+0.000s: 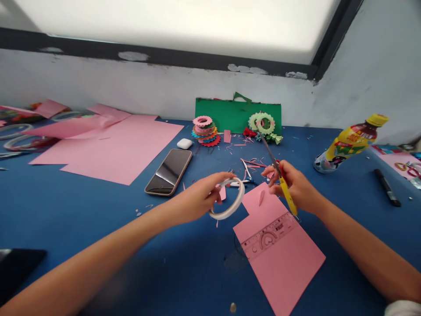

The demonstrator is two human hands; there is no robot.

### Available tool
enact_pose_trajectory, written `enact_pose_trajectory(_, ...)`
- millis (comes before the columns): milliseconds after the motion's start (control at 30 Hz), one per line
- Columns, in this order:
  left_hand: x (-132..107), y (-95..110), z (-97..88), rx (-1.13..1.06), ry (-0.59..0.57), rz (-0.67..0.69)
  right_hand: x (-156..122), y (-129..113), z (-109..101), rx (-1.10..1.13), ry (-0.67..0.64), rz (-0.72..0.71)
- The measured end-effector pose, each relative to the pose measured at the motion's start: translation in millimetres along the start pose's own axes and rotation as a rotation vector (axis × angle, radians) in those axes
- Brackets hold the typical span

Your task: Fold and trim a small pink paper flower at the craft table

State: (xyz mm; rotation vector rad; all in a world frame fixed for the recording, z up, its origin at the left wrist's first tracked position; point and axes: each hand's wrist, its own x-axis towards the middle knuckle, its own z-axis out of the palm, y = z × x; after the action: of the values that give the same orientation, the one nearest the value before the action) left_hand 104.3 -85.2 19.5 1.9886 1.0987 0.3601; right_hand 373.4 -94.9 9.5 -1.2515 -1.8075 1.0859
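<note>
My left hand (pixel 210 193) grips a roll of white tape (pixel 237 202) by its upper left rim, above the blue table. In my right hand (pixel 294 184) are scissors (pixel 287 193) with yellow and red handles, seen nearly edge-on; their long grey blades point up and away. Below the right hand lies a notched sheet of pink paper (pixel 286 263). A clear ruler (pixel 268 237) with a heart cut-out rests across it, and a small pink scrap (pixel 262 197) lies near its upper end. The tape roll hangs just left of this sheet.
Paper strips (pixel 253 164) litter the middle. Behind them stand stacked zigzag-edged paper rings (pixel 207 131), pale green rings (pixel 262 123) and a green board (pixel 226 112). Left are a phone (pixel 169 172), a white case (pixel 184 143) and large pink sheets (pixel 128 145); right, a bottle (pixel 348 145) and black marker (pixel 387 187).
</note>
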Motion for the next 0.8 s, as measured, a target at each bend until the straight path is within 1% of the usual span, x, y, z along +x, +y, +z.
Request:
enact_pose_trajectory(67,-2.1,1.2,9.4,0.034,-0.019,0.058,-3.3,0.1,16.6,0.242,-0.092,0.028)
enact_pose_trajectory(100,-3.3,1.4,13.8,0.053,-0.031,0.084,-4.4,0.9,23.7,0.304,-0.107,0.040)
enact_pose_trajectory(167,-5.6,1.2,20.5,0.082,-0.060,0.120,-5.3,3.4,34.0,0.387,-0.085,0.035)
enact_pose_trajectory(267,-7.3,-0.2,24.5,0.083,-0.092,0.133,-4.1,7.1,38.8,0.470,-0.041,0.021)
enact_pose_trajectory(433,-4.3,-1.9,21.5,0.047,-0.080,0.092,-0.8,8.7,34.3,0.497,0.000,0.044)
enact_pose_trajectory(633,-1.7,-4.1,23.3,0.097,-0.079,0.121,-3.0,5.6,38.3,0.492,-0.047,0.142)
enact_pose_trajectory(800,-2.7,-5.4,23.9,0.101,-0.075,0.124,-3.1,7.5,38.2,0.482,-0.005,0.107)
